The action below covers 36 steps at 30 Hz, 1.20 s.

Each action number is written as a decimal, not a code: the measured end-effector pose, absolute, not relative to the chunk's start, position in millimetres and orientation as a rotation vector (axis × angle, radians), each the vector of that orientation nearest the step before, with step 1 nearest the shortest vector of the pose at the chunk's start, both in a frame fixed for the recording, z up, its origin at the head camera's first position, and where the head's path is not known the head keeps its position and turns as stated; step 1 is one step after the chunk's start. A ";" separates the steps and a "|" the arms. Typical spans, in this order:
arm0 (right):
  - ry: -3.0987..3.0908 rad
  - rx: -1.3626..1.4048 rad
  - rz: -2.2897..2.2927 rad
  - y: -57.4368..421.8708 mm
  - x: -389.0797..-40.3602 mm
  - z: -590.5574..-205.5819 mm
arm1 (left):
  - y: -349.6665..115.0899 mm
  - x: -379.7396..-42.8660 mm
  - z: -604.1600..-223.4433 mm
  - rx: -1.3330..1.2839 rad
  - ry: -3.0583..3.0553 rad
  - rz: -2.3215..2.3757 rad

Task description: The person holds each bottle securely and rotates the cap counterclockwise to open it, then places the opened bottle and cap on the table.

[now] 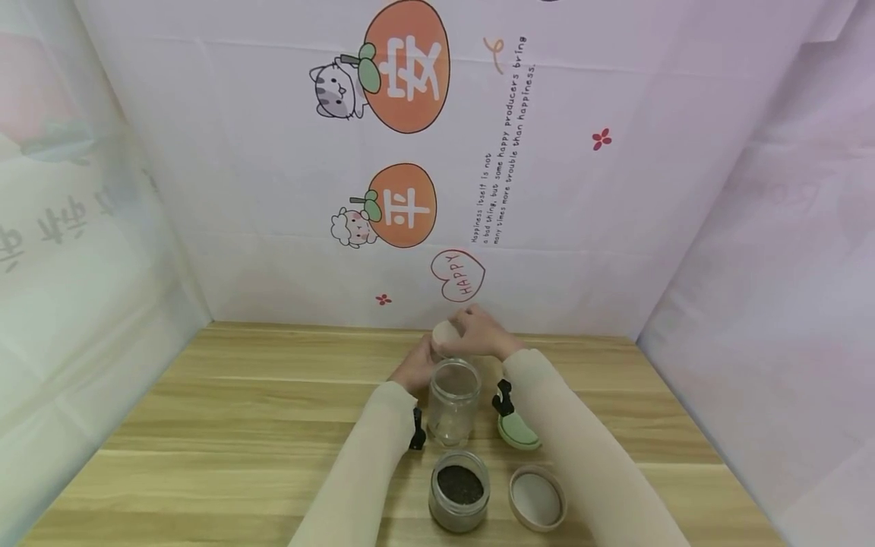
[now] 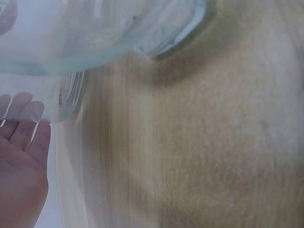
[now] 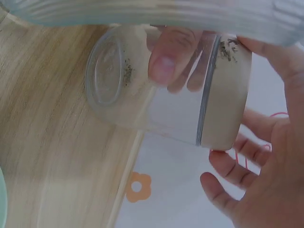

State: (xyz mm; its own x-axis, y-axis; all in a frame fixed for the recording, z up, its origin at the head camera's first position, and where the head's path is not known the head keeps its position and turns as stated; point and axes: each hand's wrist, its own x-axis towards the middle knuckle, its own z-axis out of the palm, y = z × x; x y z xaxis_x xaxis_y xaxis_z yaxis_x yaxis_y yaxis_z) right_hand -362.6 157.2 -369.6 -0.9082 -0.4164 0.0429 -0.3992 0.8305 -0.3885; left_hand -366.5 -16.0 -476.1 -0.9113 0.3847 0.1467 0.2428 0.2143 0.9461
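Note:
A clear glass jar (image 3: 166, 111) with a cream lid (image 3: 225, 92) stands at the back of the table, dark green flecks showing on the lid's side. My left hand (image 1: 415, 368) grips its body, with the thumb on the near side and fingers behind the glass in the right wrist view. Around the lid's rim, my right hand (image 1: 481, 334) holds with spread fingertips. The lid sits over the jar's mouth; whether it is screwed tight cannot be seen. Just in front stands a taller open glass jar (image 1: 451, 418), between my forearms.
Nearest me is a small open jar (image 1: 458, 516) of dark loose material. A tan-rimmed lid (image 1: 537, 499) lies to its right, and a green lid (image 1: 517, 430) lies partly beside my right sleeve. Printed cloth (image 1: 547, 289) walls the table's back edge.

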 end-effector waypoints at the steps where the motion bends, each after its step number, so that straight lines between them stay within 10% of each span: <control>1: 2.957 -0.684 -0.610 158.8 -363.0 -369.6 | -15.6 -366.2 -475.9 0.606 2.348 1.794; 14: 2.795 -1.058 -0.566 166.4 -369.7 -368.0 | -14.5 -363.6 -473.0 0.605 2.379 1.780; 36: 3.013 -0.845 -0.759 155.5 -363.6 -378.3 | -17.2 -362.9 -471.9 0.675 2.413 1.737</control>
State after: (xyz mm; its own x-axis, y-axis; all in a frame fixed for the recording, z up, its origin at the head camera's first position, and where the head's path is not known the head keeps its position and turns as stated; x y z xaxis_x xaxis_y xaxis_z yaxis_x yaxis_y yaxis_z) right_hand -363.6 155.5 -378.3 -0.8595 -0.4717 0.1968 -0.5086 0.7515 -0.4201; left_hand -362.9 -17.2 -471.9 -0.8979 0.4024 0.1785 0.2971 0.2547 0.9202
